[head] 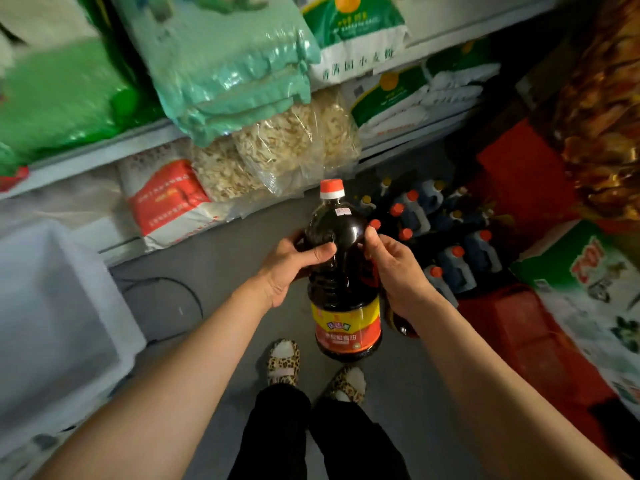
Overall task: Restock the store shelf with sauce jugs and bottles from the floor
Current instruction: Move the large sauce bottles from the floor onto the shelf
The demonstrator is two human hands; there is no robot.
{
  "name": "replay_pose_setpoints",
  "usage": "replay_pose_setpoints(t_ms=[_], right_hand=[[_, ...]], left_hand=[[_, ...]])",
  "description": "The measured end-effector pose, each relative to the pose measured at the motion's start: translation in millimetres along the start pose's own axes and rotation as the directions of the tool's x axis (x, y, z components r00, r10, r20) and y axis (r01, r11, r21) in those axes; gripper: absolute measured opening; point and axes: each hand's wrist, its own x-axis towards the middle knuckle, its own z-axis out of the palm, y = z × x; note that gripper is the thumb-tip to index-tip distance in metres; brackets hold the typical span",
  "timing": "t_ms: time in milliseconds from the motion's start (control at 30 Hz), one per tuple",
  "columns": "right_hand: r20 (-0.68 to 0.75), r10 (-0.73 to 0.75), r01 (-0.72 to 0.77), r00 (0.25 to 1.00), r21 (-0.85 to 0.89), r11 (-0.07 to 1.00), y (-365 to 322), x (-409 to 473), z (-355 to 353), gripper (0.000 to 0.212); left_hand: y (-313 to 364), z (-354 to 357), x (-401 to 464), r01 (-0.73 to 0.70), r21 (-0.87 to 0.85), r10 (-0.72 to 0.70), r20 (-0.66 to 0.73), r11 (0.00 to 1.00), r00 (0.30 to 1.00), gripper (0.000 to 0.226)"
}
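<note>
Both hands, left (289,268) and right (398,268), grip a dark sauce bottle (341,271) upright above the floor (214,258), near the shelf (104,157).

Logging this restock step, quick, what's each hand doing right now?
Left hand: grips the dark sauce bottle at its upper body.
Right hand: holds the same bottle from the other side.

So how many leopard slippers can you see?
2. The left slipper is below the held sauce bottle; the right slipper sits beside it, slightly nearer the camera. None seem hidden.
</note>
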Motion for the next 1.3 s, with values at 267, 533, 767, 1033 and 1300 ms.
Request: replay_pose_setpoints(t_ms=[267, 533, 767, 1033, 1300], right_hand=[[0.062, -0.269, 0.272, 0.961, -0.057, 0.961, -154, -94, 55, 0.028], [0.184, -0.510, 0.521, 0.840, -0.016, 0.853, -315, -145, 117, 0.064], [0.355, -0.643, 0.634, 0.679, 0.157, 0.757, -426, -149, 149, 0.024], [0.507, -0.710, 0.704, 0.488, 0.252, 0.664, -544, -102, 185, 0.031], [0.677, -0.629, 0.697, 0.382, 0.235, 0.678, -609, -27, 209, 0.035]], left_hand=[[184, -2, -101, -0.198, 0.155, 0.200, 0.000, 0.968, 0.980, 0.078], [350, -17, -180, -0.532, 0.235, 0.543, 0.022, 0.813, 0.839, 0.091], [462, -22, -219, -0.733, 0.342, 0.778, 0.010, 0.587, 0.628, 0.101], [563, -35, -216, -0.759, 0.456, 0.878, -0.128, 0.465, 0.460, 0.107], [609, -48, -183, -0.693, 0.552, 0.885, -0.248, 0.463, 0.393, 0.101]])
